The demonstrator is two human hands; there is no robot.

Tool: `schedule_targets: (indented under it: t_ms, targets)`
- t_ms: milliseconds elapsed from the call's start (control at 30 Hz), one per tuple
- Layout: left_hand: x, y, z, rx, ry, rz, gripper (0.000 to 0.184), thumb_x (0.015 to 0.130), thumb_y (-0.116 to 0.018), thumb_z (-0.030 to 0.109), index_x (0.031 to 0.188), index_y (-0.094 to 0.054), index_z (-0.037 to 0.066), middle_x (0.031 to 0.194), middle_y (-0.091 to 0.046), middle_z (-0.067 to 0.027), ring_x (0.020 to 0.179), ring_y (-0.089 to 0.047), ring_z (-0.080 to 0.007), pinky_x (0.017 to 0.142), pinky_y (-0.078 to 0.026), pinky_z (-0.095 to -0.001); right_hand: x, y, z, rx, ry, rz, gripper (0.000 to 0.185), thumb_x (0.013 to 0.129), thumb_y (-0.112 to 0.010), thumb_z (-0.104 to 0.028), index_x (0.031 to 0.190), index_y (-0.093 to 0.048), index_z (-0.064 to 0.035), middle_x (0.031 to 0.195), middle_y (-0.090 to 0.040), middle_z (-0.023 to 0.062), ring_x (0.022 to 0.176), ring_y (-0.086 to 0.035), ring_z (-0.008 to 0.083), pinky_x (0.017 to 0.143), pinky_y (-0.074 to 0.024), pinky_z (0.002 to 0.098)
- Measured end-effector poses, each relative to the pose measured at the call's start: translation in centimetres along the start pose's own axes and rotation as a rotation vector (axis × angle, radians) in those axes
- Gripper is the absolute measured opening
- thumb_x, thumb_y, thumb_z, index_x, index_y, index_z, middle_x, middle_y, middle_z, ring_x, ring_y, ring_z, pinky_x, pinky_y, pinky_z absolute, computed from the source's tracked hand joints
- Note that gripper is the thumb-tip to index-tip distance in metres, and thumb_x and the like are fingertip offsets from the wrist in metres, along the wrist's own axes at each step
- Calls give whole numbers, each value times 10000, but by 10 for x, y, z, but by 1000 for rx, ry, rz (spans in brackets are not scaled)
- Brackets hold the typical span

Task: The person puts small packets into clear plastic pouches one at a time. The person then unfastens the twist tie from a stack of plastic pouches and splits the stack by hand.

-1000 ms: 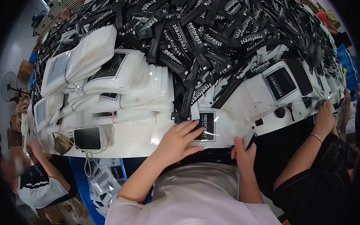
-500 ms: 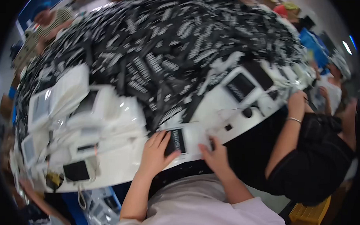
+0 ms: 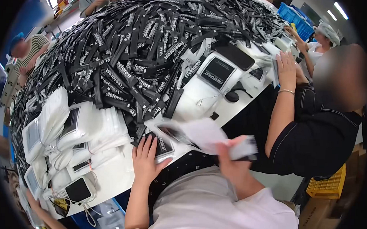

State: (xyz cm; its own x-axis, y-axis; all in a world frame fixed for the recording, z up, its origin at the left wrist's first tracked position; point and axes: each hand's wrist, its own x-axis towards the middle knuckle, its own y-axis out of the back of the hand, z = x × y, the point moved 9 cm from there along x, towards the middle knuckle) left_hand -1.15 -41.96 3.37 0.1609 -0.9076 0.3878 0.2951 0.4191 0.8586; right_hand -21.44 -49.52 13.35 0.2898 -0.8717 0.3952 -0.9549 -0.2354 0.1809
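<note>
My left hand (image 3: 145,159) lies palm down with its fingers spread, pressing on a clear plastic bag with a black FREEFOREST label (image 3: 163,148) at the table edge. My right hand (image 3: 232,156), blurred, is closed round a white bag or sheet (image 3: 209,135) that stretches left toward the labelled bag; a smaller pale and dark packet (image 3: 245,148) shows at its fingers. Beyond both hands spreads a heap of black Freeforest packets (image 3: 153,45). Another labelled bag (image 3: 217,73) rests on a white stack.
Bundled clear bags (image 3: 90,127) and a white device with a dark screen (image 3: 78,189) lie left on the white table (image 3: 116,176). A dark phone (image 3: 234,55) and round black object (image 3: 232,96) are farther right. A co-worker in black (image 3: 312,135) sits at right; others surround the table.
The view has turned right. My right hand has moved away from my left hand, and the white sheet in it has lifted and stretched out. My left hand stays on the labelled bag.
</note>
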Motion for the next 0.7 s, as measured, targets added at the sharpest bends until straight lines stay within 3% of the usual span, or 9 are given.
schedule_targets:
  t_ms: [67, 133, 200, 300, 367, 400, 533, 567, 700]
  targets:
    - [0, -3, -5, -145, 51, -58, 638, 647, -703, 322, 1168, -496, 18, 1224, -486, -152, 1158, -433, -319, 912, -317, -463, 3, 13, -19, 571, -122, 0, 180, 798, -617, -17, 931, -497, -4, 775, -612, 74, 741, -620, 126, 625, -500, 252]
    - [-11, -15, -21, -368, 163, -180, 568, 648, -690, 241, 1134, -518, 3, 1220, -492, -155, 1143, -453, -321, 914, -337, -443, -4, 12, -30, 508, -77, -280, 148, 801, -585, 13, 950, -581, 12, 810, -630, 92, 736, -629, 145, 649, -508, 265]
    - [-40, 7, -22, -423, 67, 4, 453, 705, -572, 200, 1092, -534, -32, 1175, -529, -158, 1082, -506, -307, 915, -381, -388, -10, -14, -38, 423, -36, -519, 190, 788, -589, 18, 978, -601, 14, 819, -644, 94, 706, -633, 142, 643, -504, 252]
    - [-114, 110, -40, -105, 419, 464, 513, 901, -345, 359, 1120, -502, -77, 1104, -563, -172, 1031, -530, -273, 932, -386, -382, -34, -60, -24, 394, -70, -725, 206, 768, -630, -17, 971, -609, 10, 756, -635, 109, 589, -586, 121, 541, -458, 239]
    - [-147, 162, -36, -257, 451, 849, 598, 900, -296, 416, 1187, -422, -93, 1194, -482, -203, 1156, -425, -296, 1008, -292, -401, -48, -89, -10, 418, -124, -765, 205, 788, -616, -46, 987, -605, 1, 730, -624, 98, 572, -567, 113, 532, -445, 241]
    - [-154, 171, -21, -128, 431, 813, 630, 892, -259, 412, 1238, -348, -107, 1256, -414, -233, 1193, -370, -316, 1050, -198, -434, -56, -105, -5, 441, -159, -781, 217, 816, -593, -84, 1025, -589, -24, 742, -623, 93, 583, -567, 106, 546, -447, 232]
    - [-119, 143, 37, -159, 409, 65, 1039, 656, -709, 490, 1368, -147, -17, 1346, -267, -243, 1227, -287, -426, 1011, -196, -523, -84, -153, -16, 548, -199, -908, 287, 769, -635, -108, 1039, -583, -26, 827, -644, 119, 638, -623, 202, 576, -473, 263]
    - [-122, 129, 42, -126, 298, 113, 1260, 512, -786, 520, 1401, -31, 43, 1368, -182, -265, 1252, -223, -448, 1011, -168, -541, -88, -158, -21, 590, -167, -924, 298, 752, -650, -106, 1029, -588, -13, 864, -652, 130, 651, -631, 231, 585, -480, 273]
    - [-126, 107, 26, -229, 523, 98, 1309, 491, -801, 477, 1397, 40, 44, 1385, -68, -274, 1272, -156, -443, 1012, -158, -538, -102, -167, -29, 483, -52, -1108, 436, 688, -677, -107, 1109, -581, -43, 850, -643, 143, 667, -627, 269, 590, -489, 303]
